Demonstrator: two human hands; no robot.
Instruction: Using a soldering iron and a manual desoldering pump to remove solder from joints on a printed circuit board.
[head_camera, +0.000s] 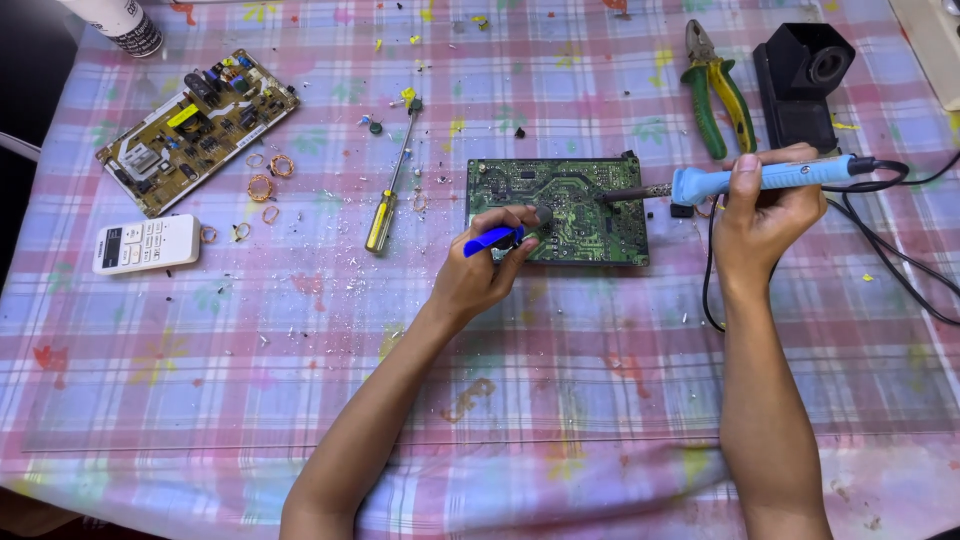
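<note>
Right hand (762, 205) closes around the handle of a blue soldering iron (770, 178), its tip resting on the green circuit board (557, 210) beyond the fingers. Left hand (487, 268) pinches a blue-handled tool (492, 240) against the board's near edge, beside a yellow-handled screwdriver (390, 195).

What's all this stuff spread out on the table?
green circuit board: 1, green, centre, under both hands
soldering iron: 1, light blue handle, in right hand, tip over the green board
blue-handled tool: 1, blue, in left hand
brown circuit board: 1, far left
remote control: 1, white, left
screwdriver: 1, yellow handle, left of green board
pliers: 1, green and yellow, far right
black stand: 1, beside pliers
copper coils: several, near brown board
tablecloth: 1, pink checked
left hand: 1
right hand: 1
</note>
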